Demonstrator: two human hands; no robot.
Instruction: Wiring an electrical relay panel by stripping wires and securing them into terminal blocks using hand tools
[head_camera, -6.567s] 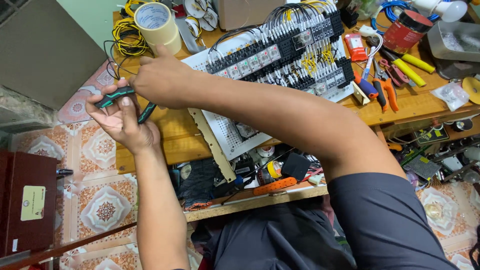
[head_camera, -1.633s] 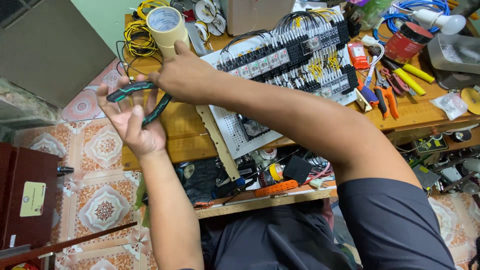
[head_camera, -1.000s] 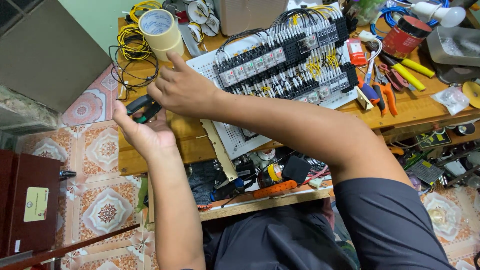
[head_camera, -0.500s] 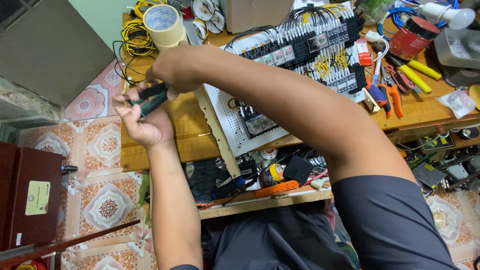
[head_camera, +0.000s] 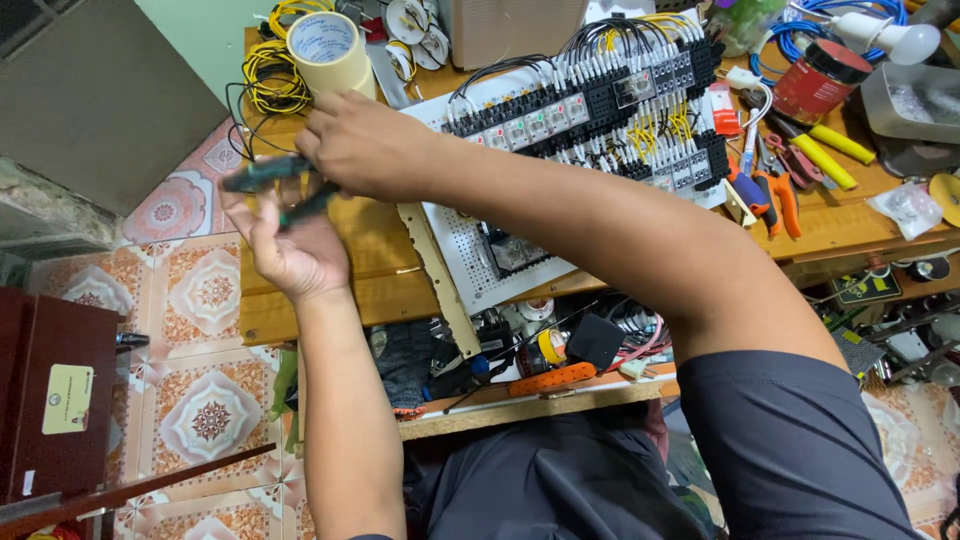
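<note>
Green-handled pliers (head_camera: 275, 185): off the workbench's (head_camera: 330, 290) left edge
Left hand (head_camera: 290, 245): I clasp the handles
Right hand (head_camera: 365, 145): fingers pinched at the tool
Advice: I'd squeeze steadily, black wire (head_camera: 235, 105) seated squarely

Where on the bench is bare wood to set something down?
Bare wood lies on the workbench front left, between the left hand and the perforated panel. The right end is crowded with pliers and screwdrivers; the back with wire coils.
</note>
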